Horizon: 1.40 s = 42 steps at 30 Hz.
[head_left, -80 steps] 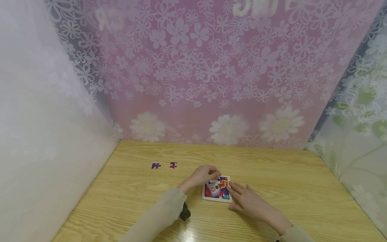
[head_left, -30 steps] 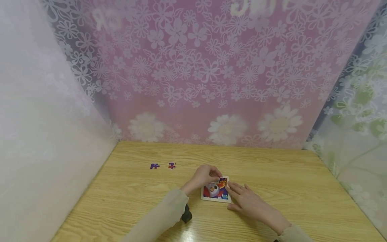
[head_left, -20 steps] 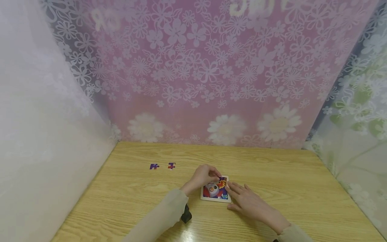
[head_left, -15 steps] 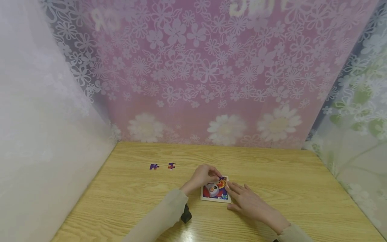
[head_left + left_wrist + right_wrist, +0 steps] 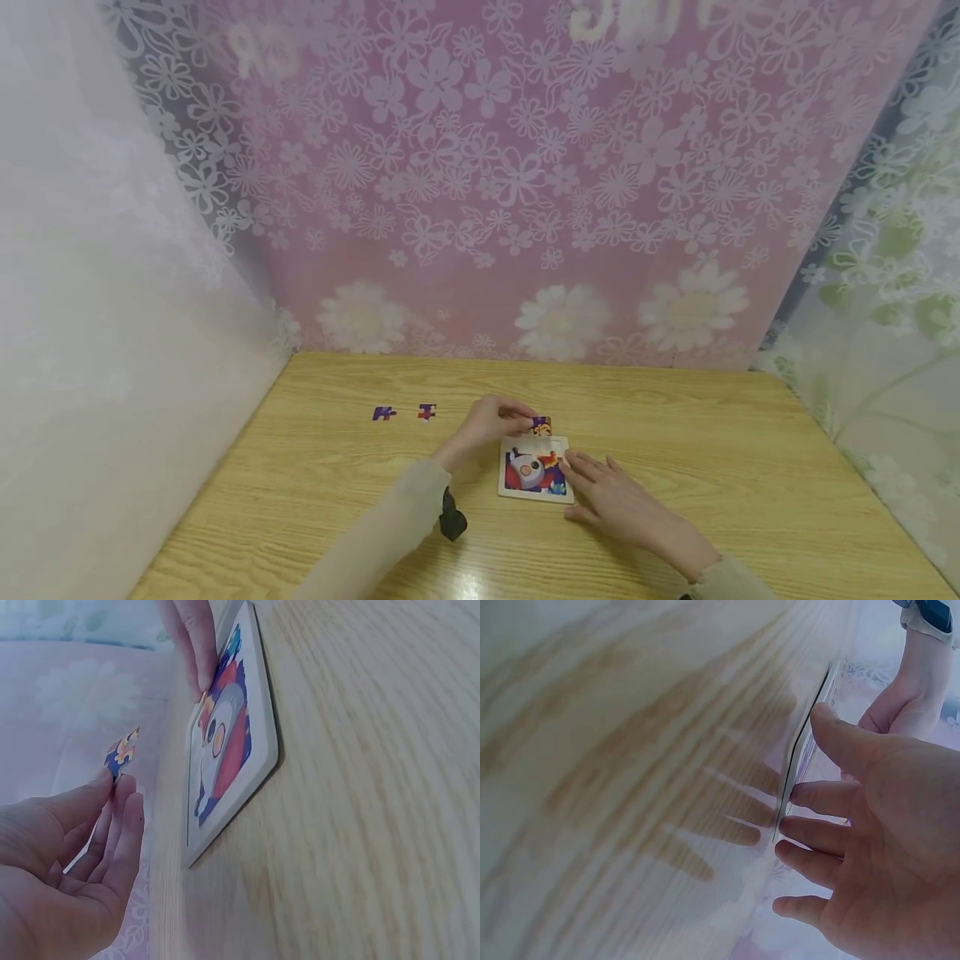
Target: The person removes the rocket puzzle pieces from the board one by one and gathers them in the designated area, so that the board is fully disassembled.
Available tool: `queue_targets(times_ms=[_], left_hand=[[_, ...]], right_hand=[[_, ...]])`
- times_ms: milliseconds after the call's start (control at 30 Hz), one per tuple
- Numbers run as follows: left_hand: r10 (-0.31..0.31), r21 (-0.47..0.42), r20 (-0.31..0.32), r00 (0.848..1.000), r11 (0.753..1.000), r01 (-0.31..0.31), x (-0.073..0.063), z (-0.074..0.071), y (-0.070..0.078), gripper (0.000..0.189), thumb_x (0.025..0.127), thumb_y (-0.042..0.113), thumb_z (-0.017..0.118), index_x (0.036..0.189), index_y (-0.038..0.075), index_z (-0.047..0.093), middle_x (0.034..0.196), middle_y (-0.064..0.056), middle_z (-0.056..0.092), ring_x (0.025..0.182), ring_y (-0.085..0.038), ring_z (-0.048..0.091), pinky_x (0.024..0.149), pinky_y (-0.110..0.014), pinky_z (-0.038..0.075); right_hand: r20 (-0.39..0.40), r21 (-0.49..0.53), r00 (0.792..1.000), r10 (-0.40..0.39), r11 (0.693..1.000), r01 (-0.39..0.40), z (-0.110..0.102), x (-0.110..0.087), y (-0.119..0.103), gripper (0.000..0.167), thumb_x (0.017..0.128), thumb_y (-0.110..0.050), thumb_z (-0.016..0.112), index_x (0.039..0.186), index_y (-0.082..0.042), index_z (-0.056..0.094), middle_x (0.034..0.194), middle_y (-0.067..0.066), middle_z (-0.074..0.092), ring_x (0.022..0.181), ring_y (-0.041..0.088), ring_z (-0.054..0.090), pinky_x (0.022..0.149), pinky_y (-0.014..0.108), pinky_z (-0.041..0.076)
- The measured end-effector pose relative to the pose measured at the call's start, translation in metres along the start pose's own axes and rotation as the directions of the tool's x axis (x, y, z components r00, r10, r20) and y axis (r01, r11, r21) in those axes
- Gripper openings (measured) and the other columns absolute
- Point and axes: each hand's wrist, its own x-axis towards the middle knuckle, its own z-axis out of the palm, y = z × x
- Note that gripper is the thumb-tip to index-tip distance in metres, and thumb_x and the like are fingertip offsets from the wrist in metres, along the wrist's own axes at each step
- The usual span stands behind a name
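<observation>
My left hand (image 5: 486,423) pinches a purple and orange jigsaw piece (image 5: 542,426) between thumb and fingertips, raised just beyond the far edge of the puzzle tray (image 5: 536,498). In the left wrist view the same piece (image 5: 121,753) stands clear of the tray. The white-rimmed tray lies flat on the table and holds a picture of a grey, red and purple figure; a pale gap shows along its far side. My right hand (image 5: 617,504) rests with extended fingers against the tray's right edge; the right wrist view shows those fingertips (image 5: 787,825) at the rim.
Two loose jigsaw pieces, one purple (image 5: 384,413) and one purple and red (image 5: 427,412), lie at the back left of the wooden table (image 5: 360,517). Floral curtains (image 5: 480,183) stand behind and at both sides.
The left hand has lifted a piece out of the tray's far side and moved it up and slightly left, baring a pale gap. The right hand has stayed at the tray's edge.
</observation>
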Motion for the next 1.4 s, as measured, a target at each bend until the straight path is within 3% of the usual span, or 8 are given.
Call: queue_targets(times_ms=[600,867,1133,1400], left_hand=[[0.005,0.011,-0.033,0.999,1.000,-0.005,-0.009,-0.038,-0.010,0.019,0.098,0.015,0.068,0.114,0.011,0.078,0.112,-0.007,0.074,0.097,-0.018,0.071,0.085,-0.037,0.059],[-0.030,0.030,-0.104,0.994,0.999,0.033,-0.008,-0.056,-0.025,0.019,0.099,0.015,0.068,0.115,0.009,0.077,0.109,-0.008,0.074,0.093,-0.017,0.072,0.082,-0.034,0.060],[-0.072,-0.002,-0.191,0.979,0.997,0.073,-0.008,-0.080,-0.037,0.019,0.098,0.012,0.068,0.114,0.004,0.076,0.109,-0.012,0.075,0.097,-0.024,0.073,0.082,-0.035,0.060],[-0.110,0.050,-0.234,0.966,0.991,0.125,-0.011,-0.101,-0.040,0.020,0.098,0.017,0.069,0.114,0.008,0.077,0.103,-0.008,0.076,0.093,-0.026,0.073,0.074,-0.038,0.059]], right_hand=[[-0.003,-0.010,1.000,-0.001,1.000,0.001,-0.002,-0.001,-0.001,0.064,0.100,-0.040,0.062,0.146,0.004,0.050,0.154,0.024,0.043,0.141,0.045,0.040,0.110,0.069,0.031],[-0.031,-0.020,0.999,-0.029,0.999,0.029,-0.001,-0.001,0.000,0.064,0.100,-0.039,0.062,0.145,0.005,0.051,0.153,0.025,0.044,0.140,0.046,0.042,0.109,0.070,0.032],[-0.023,-0.021,0.999,-0.034,0.999,0.033,0.002,0.000,0.003,0.065,0.100,-0.042,0.061,0.146,0.004,0.051,0.154,0.024,0.043,0.141,0.045,0.041,0.110,0.069,0.032],[0.000,-0.005,1.000,-0.016,1.000,0.016,0.002,0.000,0.002,0.067,0.100,-0.044,0.060,0.147,0.003,0.050,0.155,0.023,0.042,0.142,0.044,0.039,0.111,0.069,0.031]])
